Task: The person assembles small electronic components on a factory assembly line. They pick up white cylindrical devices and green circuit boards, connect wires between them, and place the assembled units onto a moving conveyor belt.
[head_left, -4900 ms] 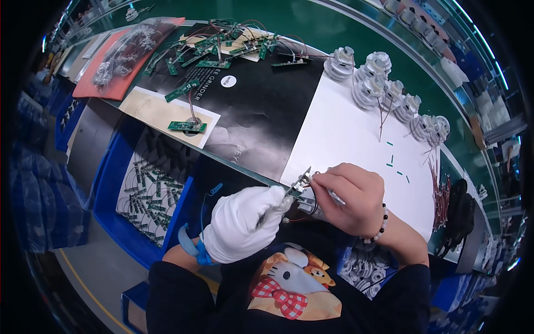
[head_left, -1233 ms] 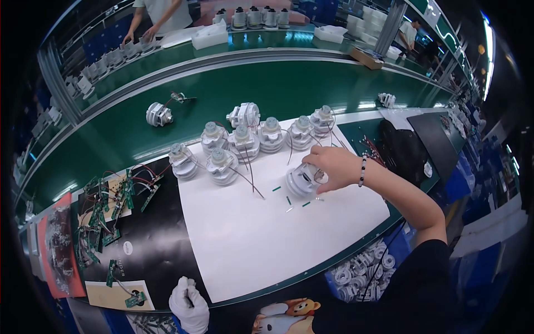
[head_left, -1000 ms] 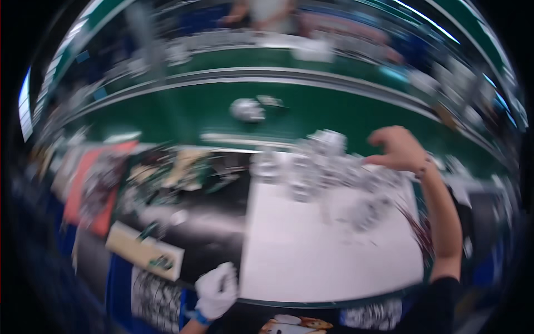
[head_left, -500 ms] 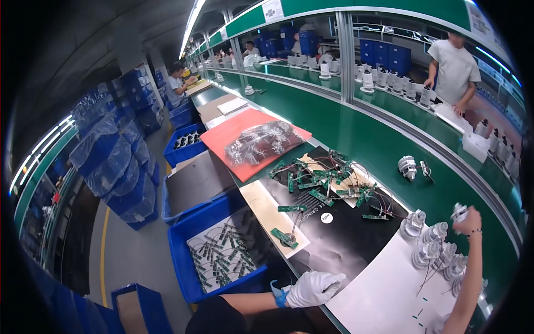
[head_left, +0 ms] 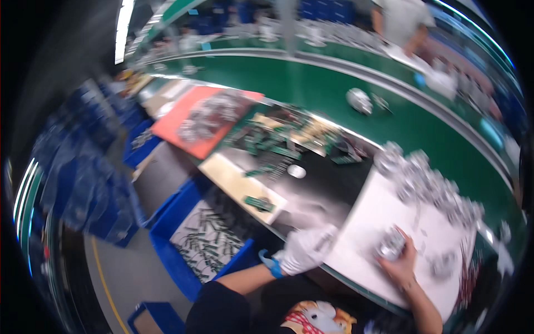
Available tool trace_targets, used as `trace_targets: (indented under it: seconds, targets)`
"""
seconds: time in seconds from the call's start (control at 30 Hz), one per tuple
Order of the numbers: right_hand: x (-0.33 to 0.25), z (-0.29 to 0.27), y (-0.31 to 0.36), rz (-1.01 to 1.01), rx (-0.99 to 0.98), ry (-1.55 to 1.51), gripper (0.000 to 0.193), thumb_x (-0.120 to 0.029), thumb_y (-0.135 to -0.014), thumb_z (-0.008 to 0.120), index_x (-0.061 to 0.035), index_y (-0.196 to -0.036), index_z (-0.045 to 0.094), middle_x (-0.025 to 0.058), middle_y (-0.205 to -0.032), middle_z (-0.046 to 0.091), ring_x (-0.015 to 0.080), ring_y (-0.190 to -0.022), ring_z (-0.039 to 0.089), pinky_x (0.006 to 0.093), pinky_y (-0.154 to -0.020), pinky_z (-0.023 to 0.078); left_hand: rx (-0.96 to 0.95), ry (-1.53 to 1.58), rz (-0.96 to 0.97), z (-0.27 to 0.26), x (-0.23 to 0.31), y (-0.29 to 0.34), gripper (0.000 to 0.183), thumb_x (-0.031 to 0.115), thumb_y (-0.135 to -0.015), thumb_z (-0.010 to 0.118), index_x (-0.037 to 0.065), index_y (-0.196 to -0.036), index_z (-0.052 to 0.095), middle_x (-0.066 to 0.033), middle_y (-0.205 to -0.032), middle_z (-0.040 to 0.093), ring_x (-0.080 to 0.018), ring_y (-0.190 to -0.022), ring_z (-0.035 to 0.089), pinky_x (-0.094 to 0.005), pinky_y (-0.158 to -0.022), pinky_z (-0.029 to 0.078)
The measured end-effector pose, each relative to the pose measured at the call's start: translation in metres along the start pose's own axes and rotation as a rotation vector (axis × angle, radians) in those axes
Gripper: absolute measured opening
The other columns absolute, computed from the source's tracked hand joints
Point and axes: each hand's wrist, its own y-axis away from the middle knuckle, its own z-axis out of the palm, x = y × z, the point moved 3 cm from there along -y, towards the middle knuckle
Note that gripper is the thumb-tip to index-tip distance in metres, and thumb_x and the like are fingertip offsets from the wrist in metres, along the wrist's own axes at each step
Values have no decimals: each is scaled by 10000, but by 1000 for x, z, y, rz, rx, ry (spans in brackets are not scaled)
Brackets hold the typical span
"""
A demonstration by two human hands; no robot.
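My right hand [head_left: 401,263], bare, grips a silvery-white, rounded mechanical part [head_left: 391,246] with the thumb on one side and fingers on the other. The part is held over a white sheet [head_left: 356,253] on the bench; blur hides its details. My left hand [head_left: 307,249] wears a white glove with a blue band at the wrist. It is at the bench's front edge, left of the white sheet, its fingers smeared by motion. Similar silvery parts [head_left: 414,175] stand in a cluster along the sheet's far right side. Another single part [head_left: 443,264] sits right of my right hand.
Green circuit boards with wires [head_left: 272,146] lie heaped on a dark sheet. A blue bin [head_left: 159,245] at the left holds more boards. Beyond is a bagged bundle [head_left: 208,118] on an orange-red sheet. One silvery part [head_left: 360,101] rests on the green belt; a person [head_left: 401,25] stands across.
My right hand has come back from the far right side of the bench with the silvery part, now nearer to me. The view has shifted; my left hand stays by the bench edge.
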Motion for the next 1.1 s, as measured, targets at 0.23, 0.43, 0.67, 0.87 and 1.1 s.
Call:
trace_targets:
  seconds: [0.23,0.43,0.67,0.87,1.1]
  targets:
    - [-27,-3,12,-205,-23,236,1079,-157,-593,798,-8,-1383,79,204,-1395,229,322,-1259,319,372,-1012,325,-176,432,-373,-16,-13,10,229,42,-874,519,-46,-1085,528,-96,-826,629,-149,-722,606,-251,-648,494]
    - [-149,49,96,-387,-385,-278,522,-156,-759,664,16,-1203,451,182,-1138,498,319,-1035,500,377,-896,403,-162,481,-220,-100,21,-53,272,114,-913,496,-20,-1150,494,-84,-881,593,-114,-780,567,-211,-669,466]
    - [-183,195,148,-325,-957,-659,447,-369,-773,659,16,-981,570,192,-846,612,267,-763,599,373,-662,474,-410,421,24,-69,62,-123,293,-9,-837,539,25,-1127,518,-26,-812,549,-100,-687,514,-224,-623,445]
    - [-196,148,112,-395,-1126,-478,463,-309,-780,651,11,-1085,517,180,-940,601,247,-809,582,357,-703,463,-261,182,424,-50,57,-113,353,-55,-773,545,37,-1113,529,-75,-778,589,-178,-638,545,-270,-620,442]
    - [-179,-20,69,-641,-922,-508,547,-202,-800,627,-2,-1260,411,179,-1064,555,281,-925,564,358,-815,447,-134,270,0,-20,2,-20,351,-69,-848,462,-84,-1197,426,-208,-1081,543,-239,-953,572,-304,-777,482]
